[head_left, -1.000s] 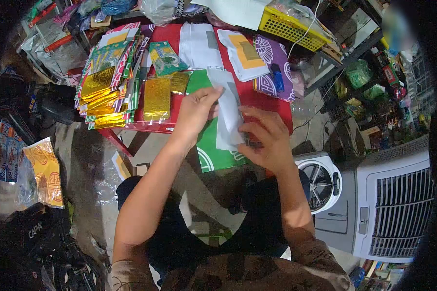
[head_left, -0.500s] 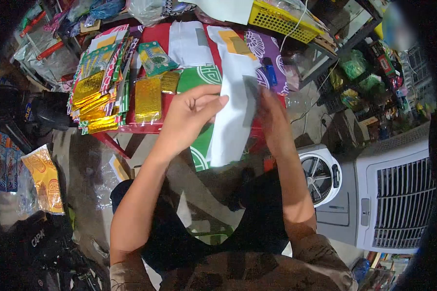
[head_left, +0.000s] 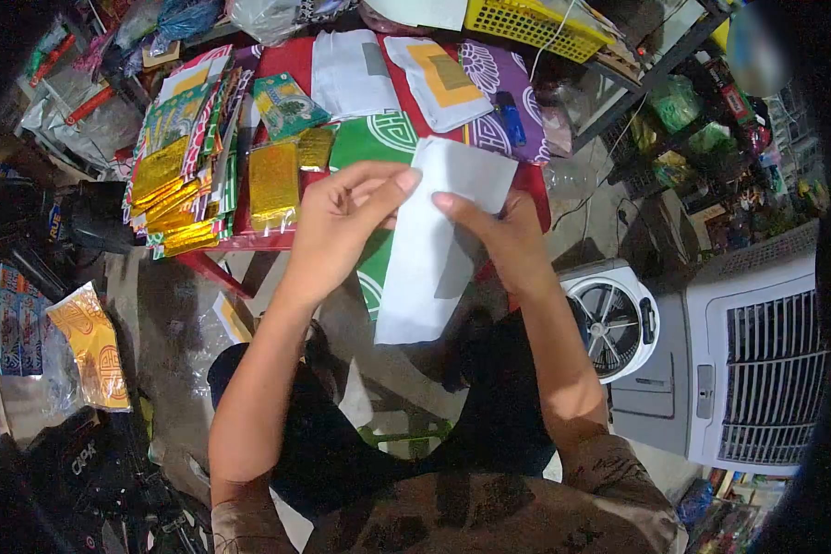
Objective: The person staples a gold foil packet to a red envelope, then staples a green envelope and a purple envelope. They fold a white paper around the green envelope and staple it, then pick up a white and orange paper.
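Note:
A folded white sheet of paper with a grey patch on it is held up over the near edge of the table. My left hand pinches its upper left edge between thumb and fingers. On the other side, my right hand grips it, thumb on the front and fingers hidden behind. Under the paper lies a green sheet with a white pattern. Beyond it are a white stack with a yellow-orange patch and another white stack. A small blue object rests on a purple patterned sheet.
On the red table, a pile of colourful packets with gold bundles stands at the left, beside a gold packet. A yellow basket is at the back right. A fan and an air cooler stand right.
The white paper has come toward me and lower, now apart from the white stack with the yellow-orange patch. My right hand has moved in from the side and closed on the paper.

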### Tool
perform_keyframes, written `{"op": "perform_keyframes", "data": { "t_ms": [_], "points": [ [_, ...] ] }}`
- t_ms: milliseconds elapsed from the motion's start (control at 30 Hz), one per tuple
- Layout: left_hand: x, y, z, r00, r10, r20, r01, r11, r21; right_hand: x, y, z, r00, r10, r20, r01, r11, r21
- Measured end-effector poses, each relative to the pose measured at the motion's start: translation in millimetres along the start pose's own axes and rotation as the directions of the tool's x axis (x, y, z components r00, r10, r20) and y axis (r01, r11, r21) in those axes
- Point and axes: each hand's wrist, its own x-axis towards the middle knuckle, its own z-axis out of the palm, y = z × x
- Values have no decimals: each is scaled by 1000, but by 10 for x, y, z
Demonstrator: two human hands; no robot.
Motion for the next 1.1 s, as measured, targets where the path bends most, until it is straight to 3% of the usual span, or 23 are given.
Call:
{"op": "perform_keyframes", "data": {
  "t_ms": [267,367,467,767,867,1067,1100],
  "points": [
    [24,-71,14,994,79,-73,-82,996,-41,-28,3,28,996,55,71,-39,978,-205],
    [27,-63,17,993,78,-84,-79,997,-8,-54,-117,40,992,99,78,-81,977,-199],
    [23,-40,22,993,85,-77,-86,996,-10,-18,27,19,995,-8,101,22,991,-135],
    [17,-24,7,996,46,-82,-49,998,-30,-31,-48,8,985,81,150,-63,990,-127],
    [25,-40,1,996,43,-84,-47,998,-41,8,88,37,988,-143,63,149,982,-112],
    [16,-32,-6,996,58,-64,-60,998,-25,20,23,64,956,-292,-22,288,950,-117],
    [12,-33,-7,997,55,-53,-57,998,-27,22,27,47,974,-228,-6,226,967,-114]
  ]
}}
